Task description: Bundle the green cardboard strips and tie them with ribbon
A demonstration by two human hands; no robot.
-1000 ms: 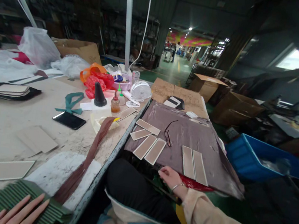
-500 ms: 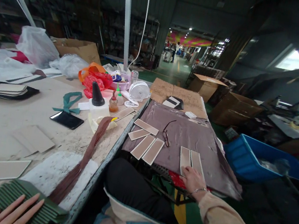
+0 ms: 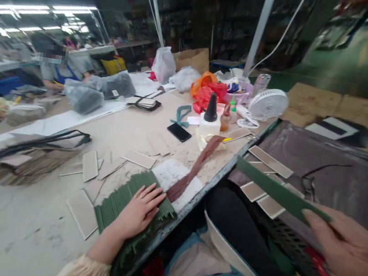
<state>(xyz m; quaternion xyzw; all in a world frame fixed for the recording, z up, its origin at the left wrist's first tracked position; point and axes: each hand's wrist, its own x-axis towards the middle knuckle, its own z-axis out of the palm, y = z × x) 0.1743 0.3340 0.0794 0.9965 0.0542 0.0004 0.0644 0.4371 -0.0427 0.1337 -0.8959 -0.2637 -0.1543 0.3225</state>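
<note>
**One green strip in the right hand, the rest under the left**

Lays the left hand (image 3: pixel 140 210) flat on the row of green strips (image 3: pixel 116 199), fanned out at the near edge of the tabletop (image 3: pixel 17 233). Keeps the fingers (image 3: pixel 156 197) there stretched out and slightly apart, gripping nothing.

Holds a single green strip (image 3: pixel 276 191) in the right hand (image 3: pixel 347 248), off the tabletop and out over the lap, well apart from the row. Pinches its near end with the thumb (image 3: pixel 317 219) on top and the other fingers underneath, clamped tight. Points the far end up and away, across the lower edge of a brown sheet (image 3: pixel 339 166).

Just beyond the row, touching it: a white pad (image 3: pixel 168 172), with a brown band (image 3: pixel 197 165) draped over it and ending just beside the left fingertips. To the left of the row: pale beige cards (image 3: pixel 90 165) lying flat and scattered. Further left: a pile of cardboard pieces (image 3: pixel 25 158) with black straps over it.

Further back on the tabletop: a black phone (image 3: pixel 179 132), a teal ribbon (image 3: pixel 182 114), a white bottle (image 3: pixel 210 122) with a black cone cap, a small white fan (image 3: pixel 268 104) and a red bag (image 3: pixel 211 97).

On the brown sheet: more beige cards and a pair of glasses (image 3: pixel 312 180). At the far left, well apart: another person (image 3: pixel 55 75) at the same long tabletop.
</note>
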